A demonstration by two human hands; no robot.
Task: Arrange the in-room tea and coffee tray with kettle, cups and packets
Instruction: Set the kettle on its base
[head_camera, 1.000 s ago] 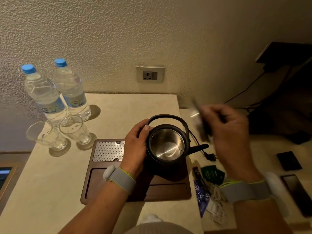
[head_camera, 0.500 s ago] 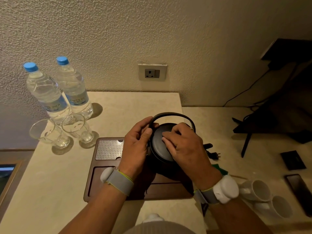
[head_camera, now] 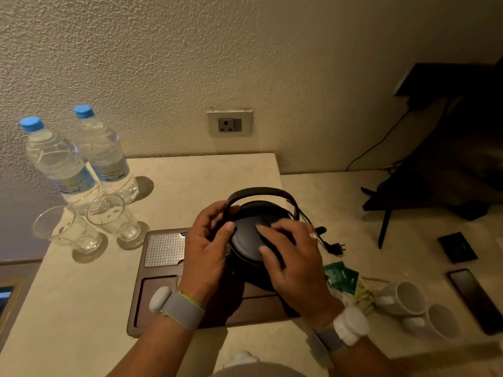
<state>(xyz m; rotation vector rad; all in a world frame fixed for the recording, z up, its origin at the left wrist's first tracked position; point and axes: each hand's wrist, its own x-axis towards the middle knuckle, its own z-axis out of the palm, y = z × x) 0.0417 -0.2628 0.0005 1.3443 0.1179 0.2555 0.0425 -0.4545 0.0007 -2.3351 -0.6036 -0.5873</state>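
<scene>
I see the kettle (head_camera: 258, 240) standing on the tray (head_camera: 160, 303); the left hand (head_camera: 206, 251) curls fingers round its side, the right hand (head_camera: 291, 257) presses spread fingers on the lid (head_camera: 246, 235) (cups (head_camera: 402, 297) right of the tray).

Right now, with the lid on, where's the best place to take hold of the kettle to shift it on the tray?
Probably the arched handle: it loops clear above the lid, leaving room for fingers to wrap under it. Come from above with the left hand, which is at the handle's left end. The body of the kettle is wide and round, so harder to grip.
</scene>
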